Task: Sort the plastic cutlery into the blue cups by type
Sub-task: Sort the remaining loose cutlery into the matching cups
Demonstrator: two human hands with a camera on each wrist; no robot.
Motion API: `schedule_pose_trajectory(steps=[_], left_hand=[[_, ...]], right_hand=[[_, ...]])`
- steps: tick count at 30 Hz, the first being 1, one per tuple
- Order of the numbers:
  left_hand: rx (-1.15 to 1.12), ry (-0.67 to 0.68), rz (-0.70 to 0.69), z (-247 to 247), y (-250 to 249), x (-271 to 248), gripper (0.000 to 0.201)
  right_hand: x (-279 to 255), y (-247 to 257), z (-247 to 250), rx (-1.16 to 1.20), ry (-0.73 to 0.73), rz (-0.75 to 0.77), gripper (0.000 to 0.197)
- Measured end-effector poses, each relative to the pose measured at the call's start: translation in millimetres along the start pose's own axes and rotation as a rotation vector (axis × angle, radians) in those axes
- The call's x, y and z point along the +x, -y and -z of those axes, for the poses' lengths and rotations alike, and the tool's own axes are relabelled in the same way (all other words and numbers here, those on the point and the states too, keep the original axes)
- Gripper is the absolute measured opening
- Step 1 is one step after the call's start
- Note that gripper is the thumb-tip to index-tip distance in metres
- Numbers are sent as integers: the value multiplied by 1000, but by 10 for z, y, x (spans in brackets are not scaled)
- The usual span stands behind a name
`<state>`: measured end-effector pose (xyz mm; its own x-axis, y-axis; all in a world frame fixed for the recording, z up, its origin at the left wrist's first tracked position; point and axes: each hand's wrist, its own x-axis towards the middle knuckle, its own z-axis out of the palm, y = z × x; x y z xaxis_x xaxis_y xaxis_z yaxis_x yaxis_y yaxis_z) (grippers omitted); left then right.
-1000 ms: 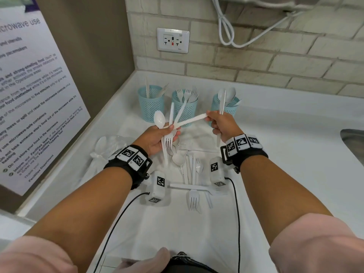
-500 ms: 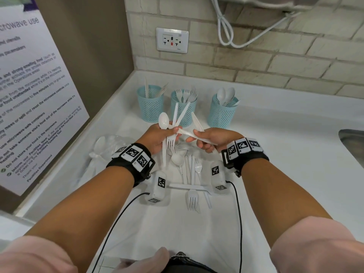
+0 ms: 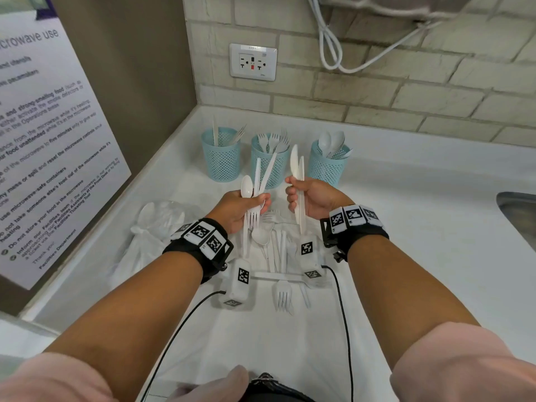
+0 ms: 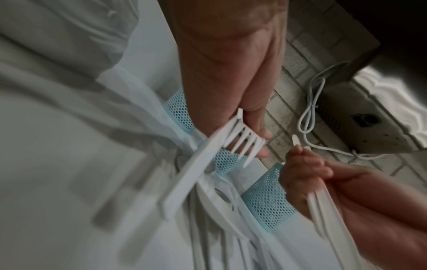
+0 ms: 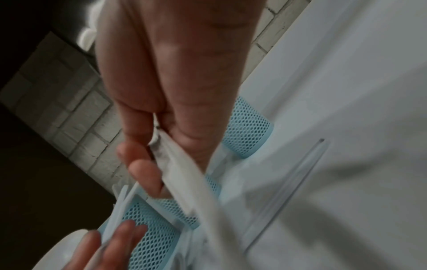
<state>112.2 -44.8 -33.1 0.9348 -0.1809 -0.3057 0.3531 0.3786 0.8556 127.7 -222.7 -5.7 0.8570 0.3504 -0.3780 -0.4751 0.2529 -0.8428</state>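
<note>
My left hand (image 3: 253, 203) grips a mixed bunch of white plastic cutlery: a spoon (image 3: 247, 187) bowl up, a fork (image 3: 253, 219) tines down, and two handles pointing up. In the left wrist view the fork tines (image 4: 245, 142) stick out past my fingers. My right hand (image 3: 297, 195) holds two knives (image 3: 294, 159) upright, a little to the right of the left hand and in front of the cups. Three blue mesh cups stand at the back: the left cup (image 3: 222, 158) holds knives, the middle cup (image 3: 274, 172) forks, the right cup (image 3: 326, 166) spoons. Loose cutlery (image 3: 277, 250) lies under my wrists.
A crumpled clear plastic bag (image 3: 156, 227) lies on the white counter (image 3: 420, 227) to the left. A poster panel (image 3: 43, 140) walls off the left side, and a brick wall with an outlet (image 3: 253, 61) stands behind the cups. A steel sink (image 3: 519, 216) opens at far right.
My right hand drew a knife out of the left hand's bunch, moved back to the right and turned its two knives upright. The left hand stayed nearly still.
</note>
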Motion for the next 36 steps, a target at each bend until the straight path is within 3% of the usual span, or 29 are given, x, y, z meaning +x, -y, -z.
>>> schedule_pose_trajectory(steps=[5,15,20,25,30,33,36], left_hand=[[4,4,6,-41,3,-4,6],[-35,98,169,-104,-47,-106,15],[-154,48,134,-84,-83,-116,22],[-140,-21,69,-16,-140,-108,15],[-160,-148,-38,40,-202,-75,27],[-204,-212,-105,91,-263,-59,33],[-232,-246,-148,168,-358,-39,26]], right_hand=[[99,13,-93,127,-113,151,27],[133,101,-246,199,-86,377,24],[176,73,-300,57,-50,387,24],[223,62,-335,-102,-49,320,23],[354,126,-452,-524,-162,312,15],[445,217,-559,-559,-137,358,9],[521,367,-702,-555,-142,426,10]])
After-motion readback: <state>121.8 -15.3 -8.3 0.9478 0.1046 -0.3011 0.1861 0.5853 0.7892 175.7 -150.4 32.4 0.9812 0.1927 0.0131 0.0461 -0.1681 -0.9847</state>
